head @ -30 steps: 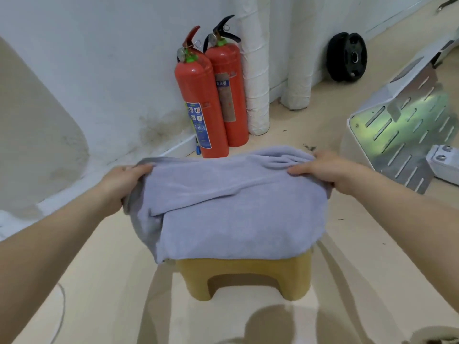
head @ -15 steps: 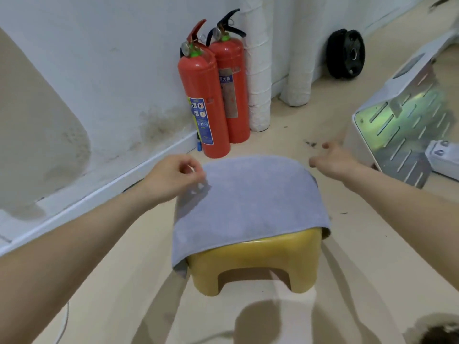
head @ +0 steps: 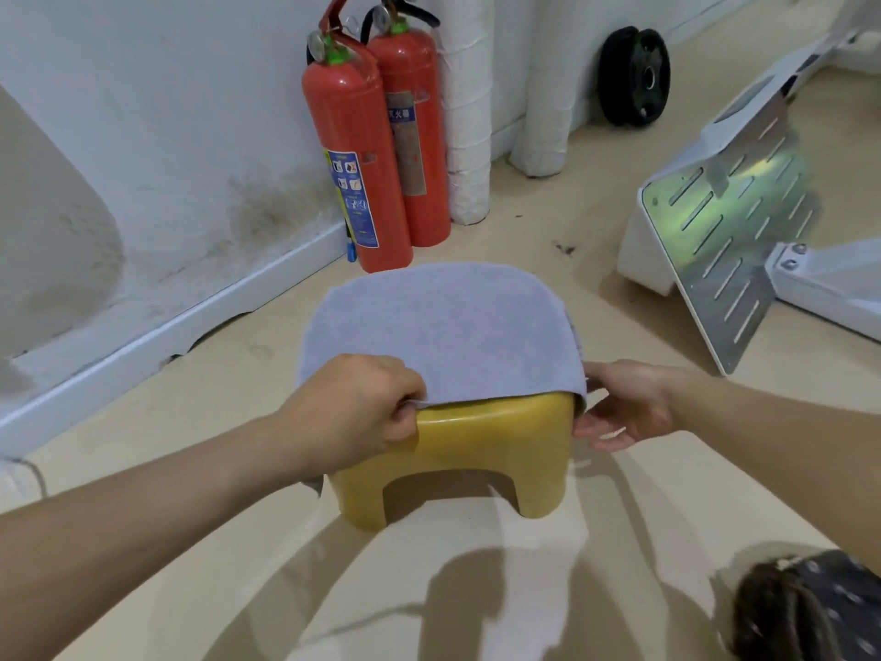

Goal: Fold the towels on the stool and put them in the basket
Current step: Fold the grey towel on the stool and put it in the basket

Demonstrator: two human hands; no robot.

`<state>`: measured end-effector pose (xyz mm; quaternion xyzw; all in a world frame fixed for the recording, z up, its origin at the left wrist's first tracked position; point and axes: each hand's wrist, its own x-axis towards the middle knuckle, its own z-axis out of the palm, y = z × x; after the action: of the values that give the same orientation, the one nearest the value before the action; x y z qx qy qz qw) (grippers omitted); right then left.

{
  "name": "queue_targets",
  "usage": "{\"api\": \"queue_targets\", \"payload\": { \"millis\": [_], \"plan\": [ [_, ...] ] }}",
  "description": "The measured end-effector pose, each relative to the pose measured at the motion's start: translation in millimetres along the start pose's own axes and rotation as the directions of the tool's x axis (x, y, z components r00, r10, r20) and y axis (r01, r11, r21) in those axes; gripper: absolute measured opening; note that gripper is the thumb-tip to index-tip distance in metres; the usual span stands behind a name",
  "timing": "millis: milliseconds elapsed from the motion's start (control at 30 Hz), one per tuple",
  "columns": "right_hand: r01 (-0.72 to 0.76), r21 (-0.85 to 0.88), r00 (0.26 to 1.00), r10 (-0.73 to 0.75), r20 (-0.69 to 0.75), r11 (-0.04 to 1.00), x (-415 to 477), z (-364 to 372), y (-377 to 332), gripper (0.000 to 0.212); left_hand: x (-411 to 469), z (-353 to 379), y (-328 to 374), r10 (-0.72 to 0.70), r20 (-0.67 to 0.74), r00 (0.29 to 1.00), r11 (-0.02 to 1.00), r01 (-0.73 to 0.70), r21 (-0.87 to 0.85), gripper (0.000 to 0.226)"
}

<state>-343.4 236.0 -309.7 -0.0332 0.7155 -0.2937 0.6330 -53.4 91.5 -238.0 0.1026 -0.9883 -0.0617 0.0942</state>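
**Head view (sole view).** Grey-blue towel (head: 438,331) lies flat over the top of a yellow plastic stool (head: 491,446), approx. frame centre. It covers the whole seat. Its near edge overhangs the stool's front slightly, and its 3 o'clock side droops over the stool's R side.

L hand (head: 353,412) enters from 8 o'clock and sits at the stool's near-L corner. Its fingers are curled tight, pinching the towel's near-L edge, with the knuckles touching the stool front.

R hand (head: 624,403) enters from 4 o'clock and sits at the stool's near-R corner. The thumb is at the towel's hanging corner. The other fingers are fairly straight and pressed together just below it, beside the stool wall. Whether the corner is actually pinched cannot be told.

Surroundings, by clock position from the stool:
- 11–12 o'clock: two red fire extinguishers (head: 355,150) stand upright, side by side against the white wall (head: 167,112).
- Just R of them: two white wrapped pipes (head: 465,112).
- 1 o'clock: a black weight plate (head: 634,76) leans on the wall.
- 2–3 o'clock: a slotted metal panel (head: 729,250) is tilted on a white frame.
- 9–10 o'clock: a white skirting board (head: 167,336) runs along the beige floor (head: 286,589).
- 5 o'clock: a dark object (head: 810,613) with dotted fabric is cut off by the frame edge. Identity unclear.
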Motion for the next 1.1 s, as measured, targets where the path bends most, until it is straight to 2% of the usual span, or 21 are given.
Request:
{"api": "queue_targets", "payload": {
  "millis": [100,200,233,300,333,400,433,467,500,533,567,633,700,733,767,834,900,967,1034,1100],
  "plan": [
    [0.026,0.148,0.999,-0.031,0.028,0.989,-3.3,2.4,-6.2,0.017,-4.7,1.7,13.5,-0.043,-0.003,0.999,0.994,0.042,-0.105,0.031],
    [0.067,0.253,0.995,-0.083,0.053,0.965,-3.9,0.1,-7.0,0.015,-11.5,1.1,33.3,-0.093,0.139,0.986,0.966,0.123,-0.227,0.031],
    [0.088,0.248,0.994,-0.102,0.042,0.965,-3.6,-1.4,-6.4,0.013,-12.7,-2.4,33.8,-0.15,0.172,0.974,0.935,0.196,-0.294,0.031],
    [0.161,0.212,0.987,-0.161,-0.018,0.964,-5.1,-4.2,-7.7,0.006,-13.7,-8.7,18.8,-0.367,0.109,0.924,0.843,0.38,-0.38,0.037],
    [0.219,0.213,0.976,-0.21,-0.066,0.952,-7.1,-5.4,-10.0,0.005,-14.7,-11.6,5.4,-0.513,0.038,0.858,0.782,0.485,-0.392,0.036],
    [0.365,0.286,0.928,-0.32,-0.191,0.886,-11.0,-10.2,-20.0,0.019,-24.9,-11.8,-27.3,-0.761,-0.069,0.645,0.609,0.672,-0.422,0.027],
    [0.446,0.339,0.889,-0.367,-0.274,0.828,-14.0,-12.2,-28.3,0.028,-34.0,-8.4,-41.9,-0.844,-0.061,0.532,0.502,0.746,-0.438,0.016],
    [0.523,0.372,0.842,-0.397,-0.366,0.767,-17.3,-13.9,-38.7,0.037,-44.0,-4.7,-51.7,-0.9,0.008,0.436,0.386,0.806,-0.449,0.009],
    [0.595,0.376,0.788,-0.423,-0.448,0.711,-22.5,-12.8,-50.9,0.043,-53.7,1.6,-58.1,-0.925,0.131,0.358,0.264,0.85,-0.457,0.023],
    [0.664,0.339,0.723,-0.455,-0.52,0.667,-28.4,-9.4,-64.4,0.044,-62.9,9.8,-61.3,-0.908,0.277,0.315,0.157,0.867,-0.473,0.037],
    [0.731,0.247,0.638,-0.51,-0.577,0.636,-35.6,-2.7,-77.7,0.042,-69.1,16.3,-59.3,-0.863,0.404,0.303,0.08,0.872,-0.483,0.048],
    [0.834,-0.06,0.408,-0.686,-0.603,0.549,-56.3,21.5,-99.8,0.042,-73.1,25.2,-46.2,-0.739,0.587,0.33,0.009,0.876,-0.482,0.055],
    [0.873,-0.344,0.19,-0.89,-0.415,0.347,-81.8,61.0,-110.9,0.044,-71.6,31.4,-34.7,-0.632,0.673,0.384,0.006,0.871,-0.491,0.051],
    [0.872,-0.432,0.127,-0.958,-0.256,0.23,-89.7,82.4,-110.1,0.046,-70.2,33.2,-30.3,-0.601,0.691,0.402,0.025,0.874,-0.486,0.05],
    [0.866,-0.483,0.103,-0.992,-0.075,0.126,-93.0,103.8,-105.2,0.048,-69.8,35.5,-28.4,-0.596,0.69,0.41,0.049,0.876,-0.479,0.049],
    [0.842,-0.539,0.176,-0.952,0.25,0.014,-87.0,141.4,-83.8,0.052,-70.8,43.8,-29.3,-0.657,0.616,0.435,0.18,0.884,-0.432,0.038],
    [0.817,-0.575,0.268,-0.854,0.447,-0.045,-72.7,164.7,-57.9,0.047,-74.0,50.7,-32.2,-0.75,0.485,0.449,0.33,0.89,-0.314,0.02],
    [0.809,-0.586,0.318,-0.807,0.498,-0.043,-62.1,174.0,-43.1,0.038,-78.2,50.4,-33.7,-0.813,0.365,0.453,0.399,0.891,-0.218,0.001],
    [0.806,-0.592,0.342,-0.822,0.455,0.008,-59.9,176.2,-43.0,0.032,-81.6,44.2,-38.1,-0.842,0.28,0.46,0.402,0.883,-0.241,0.019],
    [0.787,-0.61,0.386,-0.843,0.376,0.089,-60.4,177.5,-48.9,0.039,-77.6,27.4,-47.3,-0.882,0.209,0.423,0.342,0.878,-0.336,0.03]
  ]
}}
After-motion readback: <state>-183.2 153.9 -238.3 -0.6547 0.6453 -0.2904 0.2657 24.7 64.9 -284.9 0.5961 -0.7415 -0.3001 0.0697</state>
